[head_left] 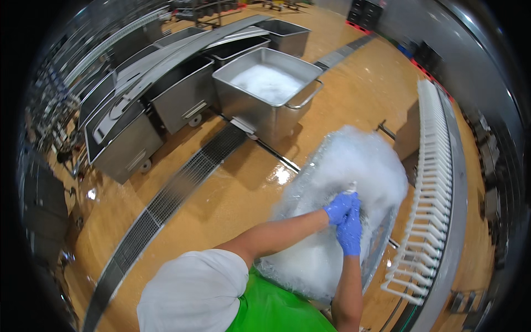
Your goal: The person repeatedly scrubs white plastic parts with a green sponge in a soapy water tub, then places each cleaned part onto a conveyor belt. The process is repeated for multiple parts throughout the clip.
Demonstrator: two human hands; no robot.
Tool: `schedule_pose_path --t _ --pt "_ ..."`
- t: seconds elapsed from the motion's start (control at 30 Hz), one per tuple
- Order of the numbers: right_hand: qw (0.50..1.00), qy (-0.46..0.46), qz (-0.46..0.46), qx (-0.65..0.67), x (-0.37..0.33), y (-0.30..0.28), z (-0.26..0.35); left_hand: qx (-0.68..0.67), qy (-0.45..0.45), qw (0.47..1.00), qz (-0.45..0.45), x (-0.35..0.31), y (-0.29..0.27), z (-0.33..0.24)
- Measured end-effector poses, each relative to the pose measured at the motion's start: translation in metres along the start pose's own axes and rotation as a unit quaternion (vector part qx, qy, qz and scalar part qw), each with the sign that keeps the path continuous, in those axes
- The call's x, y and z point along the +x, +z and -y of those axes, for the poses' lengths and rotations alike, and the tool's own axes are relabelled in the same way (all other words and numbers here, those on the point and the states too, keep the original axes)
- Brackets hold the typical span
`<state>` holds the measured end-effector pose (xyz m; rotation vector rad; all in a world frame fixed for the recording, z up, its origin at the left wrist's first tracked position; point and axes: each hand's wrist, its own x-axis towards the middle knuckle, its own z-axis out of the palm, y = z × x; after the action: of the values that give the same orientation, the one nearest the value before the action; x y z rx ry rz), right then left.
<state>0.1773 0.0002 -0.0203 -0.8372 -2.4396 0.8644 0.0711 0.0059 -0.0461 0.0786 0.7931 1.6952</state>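
Observation:
My left hand [339, 208] and my right hand [349, 234], both in blue gloves, are pressed together over a tub [381, 235] lined with clear plastic. White foam [354, 157] is heaped high in its far part, and a flatter white layer lies nearer to me. The fingers of both hands are closed around something small. A whitish, foam-covered bit [352, 187] sticks out past the fingertips, too small and soapy to name.
A steel wheeled bin [271, 119] with foam inside stands beyond, left of the tub. More steel bins [130, 149] carry long metal panels [182, 47]. A floor drain grate [182, 188] runs past on the left. Close on the right is a row of white plastic bars [431, 193].

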Motion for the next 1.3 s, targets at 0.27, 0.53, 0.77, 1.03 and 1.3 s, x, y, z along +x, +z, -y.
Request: schedule_pose_path --t 0.27,0.53,0.77,1.03,1.3 --pt "0.970 -0.065 0.114 -0.203 -0.028 -0.012 0.033 0.225 0.073 0.972 0.000 0.031 -0.042 -0.042" --pt "0.961 -0.136 0.038 -0.239 -0.020 -0.003 0.046 0.112 0.112 0.973 -0.170 0.011 -0.008 -0.066" --pt "0.937 0.117 -0.037 0.328 0.004 -0.033 0.010 0.275 0.037 0.957 -0.081 0.014 -0.015 -0.073" --pt "0.952 0.208 -0.003 -0.226 0.000 -0.028 -0.068 0.666 0.255 0.681 -0.168 0.042 -0.043 -0.028" --pt "0.981 0.151 -0.119 -0.021 0.015 -0.040 -0.024 0.222 -0.070 0.971 0.050 0.034 -0.010 0.006"
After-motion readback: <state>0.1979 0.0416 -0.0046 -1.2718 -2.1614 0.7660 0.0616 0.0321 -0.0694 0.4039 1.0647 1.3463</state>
